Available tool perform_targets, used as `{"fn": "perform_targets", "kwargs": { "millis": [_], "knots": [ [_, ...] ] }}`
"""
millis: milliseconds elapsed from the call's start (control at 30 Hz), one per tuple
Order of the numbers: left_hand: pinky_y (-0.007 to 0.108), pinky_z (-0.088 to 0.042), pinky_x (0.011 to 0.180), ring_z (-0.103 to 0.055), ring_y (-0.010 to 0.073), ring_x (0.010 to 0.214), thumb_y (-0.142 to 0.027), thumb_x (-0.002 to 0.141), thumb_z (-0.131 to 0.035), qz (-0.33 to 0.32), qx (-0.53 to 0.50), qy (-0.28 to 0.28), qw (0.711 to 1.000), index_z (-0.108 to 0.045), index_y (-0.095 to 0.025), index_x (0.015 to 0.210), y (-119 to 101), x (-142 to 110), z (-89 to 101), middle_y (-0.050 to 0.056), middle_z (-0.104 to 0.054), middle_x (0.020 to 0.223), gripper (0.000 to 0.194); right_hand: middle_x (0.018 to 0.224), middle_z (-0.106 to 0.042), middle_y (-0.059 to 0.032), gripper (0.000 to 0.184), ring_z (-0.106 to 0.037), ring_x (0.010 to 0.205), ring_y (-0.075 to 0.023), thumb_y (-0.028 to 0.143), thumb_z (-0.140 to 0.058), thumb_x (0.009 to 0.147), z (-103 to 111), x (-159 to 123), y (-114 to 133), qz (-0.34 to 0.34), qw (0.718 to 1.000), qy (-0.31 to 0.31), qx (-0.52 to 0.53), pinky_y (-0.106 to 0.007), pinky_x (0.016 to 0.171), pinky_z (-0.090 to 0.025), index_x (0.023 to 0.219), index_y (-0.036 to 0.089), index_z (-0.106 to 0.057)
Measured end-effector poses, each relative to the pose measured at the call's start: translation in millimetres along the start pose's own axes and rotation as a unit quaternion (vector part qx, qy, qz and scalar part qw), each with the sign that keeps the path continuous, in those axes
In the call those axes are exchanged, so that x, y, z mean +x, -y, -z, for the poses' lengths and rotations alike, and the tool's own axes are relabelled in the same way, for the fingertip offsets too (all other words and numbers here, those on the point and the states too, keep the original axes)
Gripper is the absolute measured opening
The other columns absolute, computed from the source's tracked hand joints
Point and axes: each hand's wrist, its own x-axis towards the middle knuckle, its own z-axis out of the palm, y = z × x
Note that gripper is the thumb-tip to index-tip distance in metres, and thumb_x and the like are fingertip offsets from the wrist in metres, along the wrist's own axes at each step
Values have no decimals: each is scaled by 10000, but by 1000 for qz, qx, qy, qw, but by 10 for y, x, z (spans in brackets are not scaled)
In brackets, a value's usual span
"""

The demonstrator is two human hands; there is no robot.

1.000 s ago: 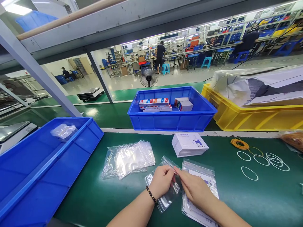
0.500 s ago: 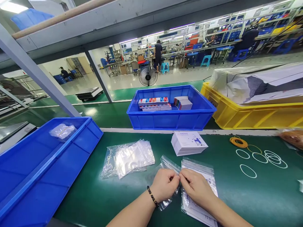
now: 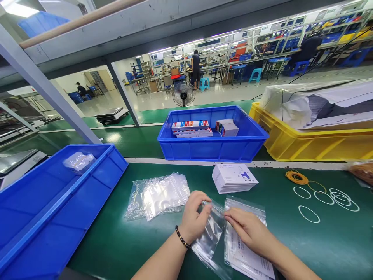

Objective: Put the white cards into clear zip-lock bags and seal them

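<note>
A clear zip-lock bag (image 3: pixel 210 233) hangs between my two hands over the green table. My left hand (image 3: pixel 194 217), with a beaded bracelet at its wrist, has thumb and fingers closed on the bag's upper left edge. The thumb and fingertips of my right hand (image 3: pixel 247 229) pinch its right upper corner. Under my right hand lie bagged printed booklets (image 3: pixel 237 249), partly covered by it. A neat stack of white printed booklets (image 3: pixel 233 177) stands just beyond. Left of my hands is a pile of clear zip-lock bags (image 3: pixel 161 194).
A blue bin (image 3: pixel 212 149) with boxes and cards stands at the back. Another blue bin (image 3: pixel 96 186) on the left holds a bagged bundle. A yellow crate (image 3: pixel 320 146) is at the right, with yellow rubber bands (image 3: pixel 296 177) and white rings (image 3: pixel 309 214) before it.
My left hand has moved slightly left and up and turned, so more of the bag shows, hanging down. My right hand has stayed nearly in place.
</note>
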Motion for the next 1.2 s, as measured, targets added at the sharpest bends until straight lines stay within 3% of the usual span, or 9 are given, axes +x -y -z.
{"fn": "perform_targets", "kwargs": {
  "millis": [100, 167, 267, 333, 500, 633, 933, 1100, 1200],
  "knots": [
    [356, -362, 871, -520, 196, 899, -197, 737, -460, -157, 84, 113, 978, -608, -216, 901, -37, -14, 63, 57, -638, 888, 222, 660, -610, -15, 295, -563, 615, -161, 305, -339, 882, 146, -12, 7, -42, 994, 68, 73, -275, 572, -439, 720, 229, -573],
    [311, -395, 791, -537, 175, 778, -175, 731, -475, -132, 115, 184, 967, -626, -214, 835, -32, -15, 70, 33, -637, 736, 188, 568, -547, 11, 317, -507, 549, -143, 357, -389, 858, 232, -22, 10, -62, 988, 108, 87, -251, 520, -400, 608, 217, -524],
    [258, -392, 680, -510, 149, 666, -206, 713, -523, -68, 119, 174, 975, -600, -190, 656, 1, -8, 60, 10, -582, 611, 97, 540, -479, 25, 376, -455, 530, -125, 427, -443, 824, 334, -35, -14, -55, 984, 130, 107, -235, 500, -380, 519, 207, -450],
    [238, -372, 628, -487, 130, 624, -211, 709, -522, -45, 98, 166, 980, -561, -182, 599, 23, -1, 56, -5, -553, 589, 120, 646, -524, 2, 371, -503, 610, -138, 444, -444, 824, 370, -39, -75, -38, 988, 81, 124, -252, 575, -426, 542, 207, -488],
    [215, -338, 546, -442, 105, 563, -215, 708, -496, 19, 38, 167, 985, -530, -175, 602, 48, 14, 57, -23, -517, 585, 118, 1175, -467, -99, 379, -441, 1114, -289, 529, -453, 778, 317, -6, -449, -156, 949, -271, 25, -455, 913, -380, 922, 237, -648],
    [203, -338, 528, -428, 96, 553, -222, 695, -508, 42, 2, 178, 983, -533, -168, 599, 56, 12, 46, -28, -495, 567, 113, 1386, -336, -58, 515, -268, 1285, -320, 583, -465, 741, 218, 86, -765, -260, 927, -245, 115, -519, 1018, -249, 1160, 301, -561],
    [196, -335, 500, -414, 87, 524, -250, 668, -577, 75, -26, 192, 978, -572, -156, 595, 62, 7, 22, -36, -480, 533, 120, 1283, -521, -42, 493, -421, 1213, -264, 518, -438, 796, 296, 94, -804, -312, 872, -341, 160, -406, 1017, -333, 1191, 245, -548],
    [209, -387, 606, -480, 106, 617, -190, 675, -569, 48, -26, 228, 972, -602, -161, 616, 54, 1, -9, -21, -547, 607, 73, 921, -687, -75, 465, -662, 747, -221, 494, -596, 702, 318, 60, -541, -265, 796, -470, 276, -399, 766, -543, 1050, 187, -622],
    [219, -391, 651, -500, 114, 663, -149, 685, -533, 19, -31, 237, 971, -612, -161, 625, 55, -1, -20, -12, -567, 645, 100, 686, -686, -27, 548, -638, 552, -179, 511, -680, 611, 308, 60, -387, -243, 815, -388, 357, -361, 606, -572, 1050, 193, -596]
  ]
}}
